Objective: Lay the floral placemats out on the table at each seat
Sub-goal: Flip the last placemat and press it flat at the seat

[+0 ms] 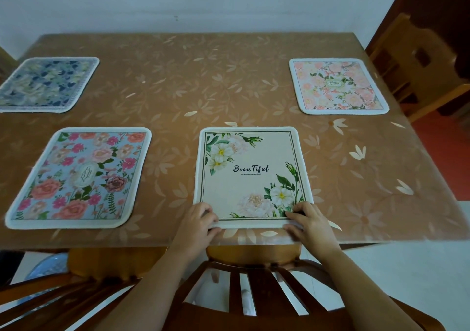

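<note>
While three floral placemats already lie flat, the left hand [201, 220] and right hand [306, 220] pinch the cream placemat's [250, 175] near corners at the table [178, 76] edge; final placement appears nearly complete.

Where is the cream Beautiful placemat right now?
In the head view, the cream placemat lies at the near edge of the table, right of the blue-and-pink placemat; the left hand and right hand grip its near corners.
</note>
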{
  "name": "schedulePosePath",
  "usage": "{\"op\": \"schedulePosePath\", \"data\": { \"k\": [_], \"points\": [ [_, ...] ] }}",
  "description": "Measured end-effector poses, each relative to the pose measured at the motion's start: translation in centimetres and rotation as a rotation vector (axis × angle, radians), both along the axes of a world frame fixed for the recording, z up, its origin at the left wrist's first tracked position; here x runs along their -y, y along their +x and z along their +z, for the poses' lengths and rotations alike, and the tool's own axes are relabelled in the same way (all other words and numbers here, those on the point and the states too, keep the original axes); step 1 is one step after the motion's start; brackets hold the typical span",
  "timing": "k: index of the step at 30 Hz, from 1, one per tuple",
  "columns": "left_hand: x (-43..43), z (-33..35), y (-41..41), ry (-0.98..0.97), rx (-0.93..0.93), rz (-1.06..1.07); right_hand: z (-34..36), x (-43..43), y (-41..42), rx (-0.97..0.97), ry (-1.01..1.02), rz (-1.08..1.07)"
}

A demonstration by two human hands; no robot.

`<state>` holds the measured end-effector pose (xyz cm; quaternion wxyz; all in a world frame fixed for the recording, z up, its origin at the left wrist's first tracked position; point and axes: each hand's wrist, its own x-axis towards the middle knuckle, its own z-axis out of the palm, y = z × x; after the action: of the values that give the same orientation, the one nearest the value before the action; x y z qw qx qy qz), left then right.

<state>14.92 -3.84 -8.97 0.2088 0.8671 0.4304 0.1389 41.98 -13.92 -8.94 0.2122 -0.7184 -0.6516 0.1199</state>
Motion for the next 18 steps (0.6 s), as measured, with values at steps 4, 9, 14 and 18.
{"op": "schedulePosePath", "data": {
  "k": [4, 9, 14, 18],
  "points": [
    [0.03, 0.13, 0.16, -0.001, -0.001, 0.000, -0.03, -0.30, -0.25, -0.002, -0.005, -0.008],
    [0.12, 0.16, 0.10, 0.003, -0.002, 0.007, -0.22, 0.09, -0.24, 0.000, -0.073, -0.020],
    [0.07, 0.15, 0.03, -0.002, 0.000, 0.001, -0.47, 0.00, -0.27, -0.053, -0.085, -0.080],
    [-0.01, 0.08, 0.12, -0.006, 0.015, 0.022, -0.52, -0.34, -0.51, -0.104, -0.054, -0.073]
  ]
}}
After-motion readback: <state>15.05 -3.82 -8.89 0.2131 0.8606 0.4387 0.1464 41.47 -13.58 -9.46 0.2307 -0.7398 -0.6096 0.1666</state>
